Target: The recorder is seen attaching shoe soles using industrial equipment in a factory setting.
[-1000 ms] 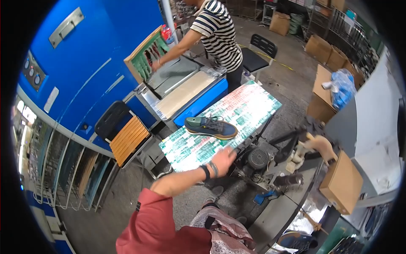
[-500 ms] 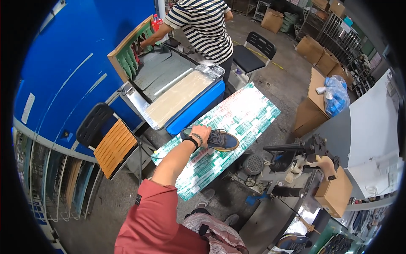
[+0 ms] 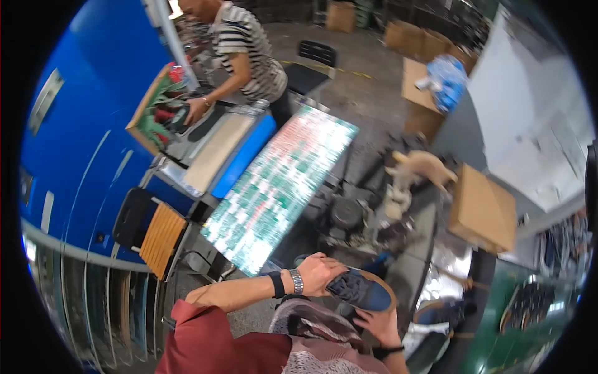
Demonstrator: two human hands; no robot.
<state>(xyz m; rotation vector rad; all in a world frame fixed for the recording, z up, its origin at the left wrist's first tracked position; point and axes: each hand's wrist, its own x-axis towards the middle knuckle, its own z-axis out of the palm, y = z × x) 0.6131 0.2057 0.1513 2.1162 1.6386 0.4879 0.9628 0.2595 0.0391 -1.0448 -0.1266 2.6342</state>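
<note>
Hiding part of the shoe: left hand

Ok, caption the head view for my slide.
Left hand holding a blue shoe, right hand by its toe, near a patterned table.

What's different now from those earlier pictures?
The blue shoe has left the green-and-white table, brought back toward the person and rightward. The left hand, off the shoe at first, now grips its heel end; the right hand has come into view by the toe. The slatted chair still stands beside the table.
</note>
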